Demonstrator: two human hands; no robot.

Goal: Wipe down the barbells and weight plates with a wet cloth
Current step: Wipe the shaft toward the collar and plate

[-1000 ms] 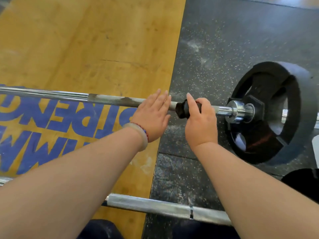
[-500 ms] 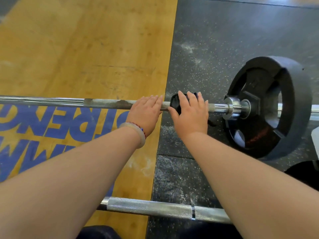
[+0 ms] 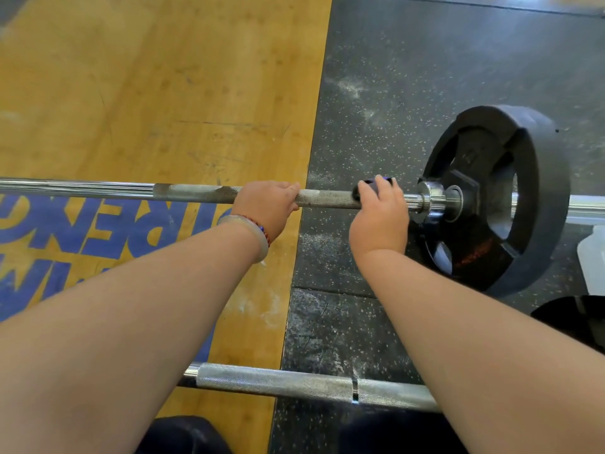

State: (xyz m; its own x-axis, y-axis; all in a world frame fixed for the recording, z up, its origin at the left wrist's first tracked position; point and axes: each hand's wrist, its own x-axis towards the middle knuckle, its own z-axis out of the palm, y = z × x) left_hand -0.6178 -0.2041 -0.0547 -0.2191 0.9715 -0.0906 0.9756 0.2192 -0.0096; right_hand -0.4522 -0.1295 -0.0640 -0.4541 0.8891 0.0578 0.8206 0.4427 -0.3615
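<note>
Across the seam between the wooden platform [image 3: 157,93] and the black rubber floor [image 3: 409,77] lay the bar [image 3: 327,198], running left to right. Both hands were on it. The left hand [image 3: 265,204] curled loosely over the knurled part, just left of the seam. The right hand [image 3: 381,214] was closed round a dark cloth [image 3: 368,184] wrapped on the bar, near the chrome collar [image 3: 430,199]. Just beyond the collar, a black plate [image 3: 523,191] stood upright on the sleeve. Large blue letters [image 3: 98,231] painted on the wood read upside down and were partly hidden by the left arm; I could not read the words. A second bar [image 3: 294,383] lay nearer the person, beneath both forearms. A white object [image 3: 592,257] showed at the right edge, cut off.
</note>
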